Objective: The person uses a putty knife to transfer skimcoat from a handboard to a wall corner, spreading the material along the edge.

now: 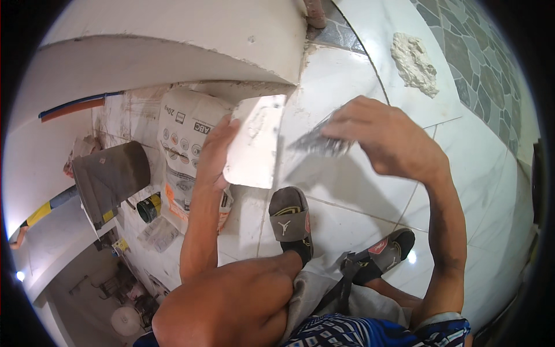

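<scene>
Clasping flat white slab [254, 147] in left fingers [220, 134], blurred grey tool [324, 144] in right fingers [344, 122], lumpy pale mound [414, 65]

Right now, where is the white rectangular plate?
In the head view, left of centre: the plate is in the left hand, showing right of the white printed sack.

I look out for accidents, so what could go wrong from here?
The left hand grips the white board along one side, so it might slip toward the left slipper below. The right hand holds a blurred gray object beside the board and could knock it. The pale lump on the floor might get stepped on.
</scene>
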A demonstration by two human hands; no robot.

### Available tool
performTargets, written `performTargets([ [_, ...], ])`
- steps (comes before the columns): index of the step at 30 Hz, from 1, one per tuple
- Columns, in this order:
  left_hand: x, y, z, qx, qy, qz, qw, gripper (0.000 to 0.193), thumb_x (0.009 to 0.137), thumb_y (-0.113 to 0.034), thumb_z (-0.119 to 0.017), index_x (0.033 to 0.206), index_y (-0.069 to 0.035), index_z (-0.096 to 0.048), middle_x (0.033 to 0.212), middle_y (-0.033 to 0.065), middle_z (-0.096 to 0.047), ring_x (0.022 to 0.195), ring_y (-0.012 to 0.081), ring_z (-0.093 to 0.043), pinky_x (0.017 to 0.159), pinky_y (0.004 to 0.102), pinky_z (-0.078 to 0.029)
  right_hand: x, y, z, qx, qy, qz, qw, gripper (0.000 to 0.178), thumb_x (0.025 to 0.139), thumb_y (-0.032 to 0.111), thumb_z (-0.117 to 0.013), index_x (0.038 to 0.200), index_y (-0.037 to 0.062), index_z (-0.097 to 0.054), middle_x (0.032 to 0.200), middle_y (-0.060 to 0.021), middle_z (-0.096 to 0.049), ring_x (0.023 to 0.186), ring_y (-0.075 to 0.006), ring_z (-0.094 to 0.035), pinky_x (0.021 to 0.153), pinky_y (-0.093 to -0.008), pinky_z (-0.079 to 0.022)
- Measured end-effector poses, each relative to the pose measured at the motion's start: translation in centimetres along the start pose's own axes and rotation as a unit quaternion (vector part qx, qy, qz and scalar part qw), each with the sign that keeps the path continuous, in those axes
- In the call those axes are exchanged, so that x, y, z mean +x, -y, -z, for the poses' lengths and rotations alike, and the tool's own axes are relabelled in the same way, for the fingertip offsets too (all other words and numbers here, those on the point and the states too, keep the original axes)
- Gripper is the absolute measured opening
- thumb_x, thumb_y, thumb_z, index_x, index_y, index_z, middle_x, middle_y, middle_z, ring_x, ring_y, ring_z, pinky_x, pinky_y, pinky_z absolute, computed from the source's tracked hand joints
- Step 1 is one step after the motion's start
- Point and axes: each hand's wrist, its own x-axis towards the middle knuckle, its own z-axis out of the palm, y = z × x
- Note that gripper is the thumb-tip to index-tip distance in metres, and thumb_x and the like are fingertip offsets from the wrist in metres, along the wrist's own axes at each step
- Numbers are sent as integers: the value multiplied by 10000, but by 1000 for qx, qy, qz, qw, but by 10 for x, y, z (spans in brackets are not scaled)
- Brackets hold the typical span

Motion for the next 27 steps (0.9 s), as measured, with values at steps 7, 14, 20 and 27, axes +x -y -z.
performTargets([
  [7, -13, -2, 7, -9, -83, -23, 996, 392, 966, -142, -483, 1293, 67, -424, 1128, 160, -618, 957, 196, -666, 776, 303, -580, 8, -72, -46, 240, -143, -373, 885, 291, 861, 213, -578, 930, -66, -627, 796, -175, -636, 733, -252, -580, 713, -358, -457],
  [14, -18, 4, 10, -57, -45, -1, 997, 402, 973, -123, -440, 1327, 59, -387, 1135, 182, -613, 932, 218, -679, 772, 326, -597, 45, -133, -125, 385, -257, -436, 771, 337, 829, 222, -587, 881, -110, -605, 810, -166, -636, 752, -211, -582, 660, -376, -458],
  [20, -21, 6, 20, -60, -48, -2, 997, 395, 974, -126, -436, 1327, 48, -400, 1139, 181, -615, 916, 214, -681, 759, 316, -597, 60, -137, -135, 408, -276, -411, 767, 284, 787, 152, -528, 871, -111, -598, 760, -152, -592, 692, -200, -550, 622, -375, -448],
  [27, -23, 5, 23, -47, -63, -9, 997, 404, 970, -128, -443, 1332, 49, -404, 1145, 179, -616, 922, 204, -678, 768, 312, -587, 78, -128, -122, 355, -217, -463, 782, 274, 859, 147, -549, 945, -103, -618, 883, -140, -632, 810, -187, -562, 759, -350, -457],
])
